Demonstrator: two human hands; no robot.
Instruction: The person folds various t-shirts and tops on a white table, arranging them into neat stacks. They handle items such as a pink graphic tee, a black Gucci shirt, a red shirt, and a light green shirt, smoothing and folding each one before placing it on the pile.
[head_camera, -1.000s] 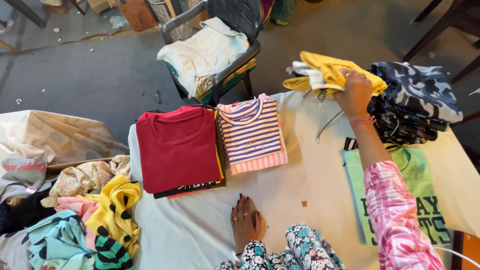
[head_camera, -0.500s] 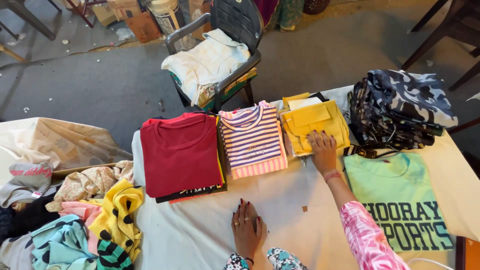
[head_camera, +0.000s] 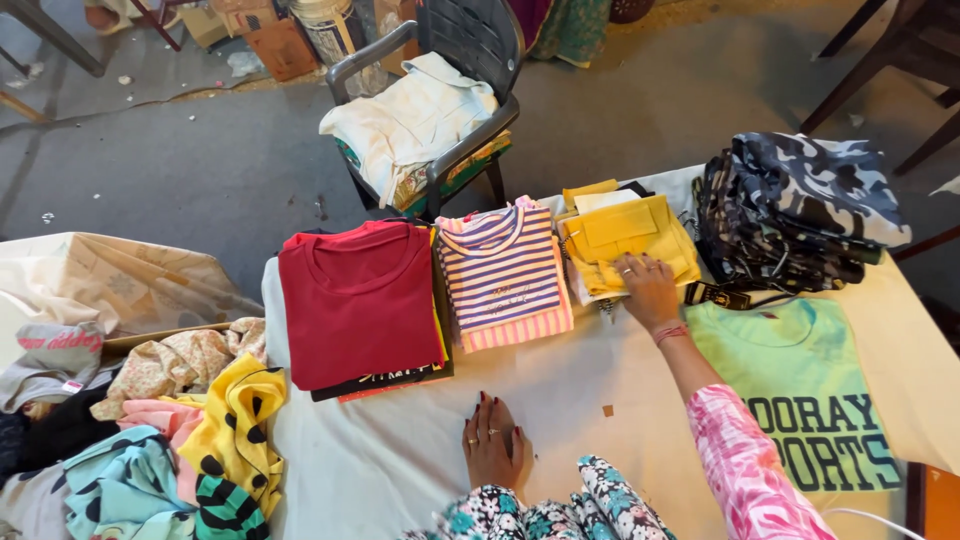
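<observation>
Even soft daylight, faint shadows, sharp focus.

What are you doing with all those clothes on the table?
A person is laying folded clothes in a row on a white-covered table. The right hand presses on a folded yellow top, beside a striped top and a red shirt. The left hand rests flat on the cloth. A green shirt lies under the right arm, and loose clothes are heaped at the left.

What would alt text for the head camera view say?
A person's right hand rests on a folded yellow garment beside striped and red folded tops on a table; the left hand lies flat.
</observation>
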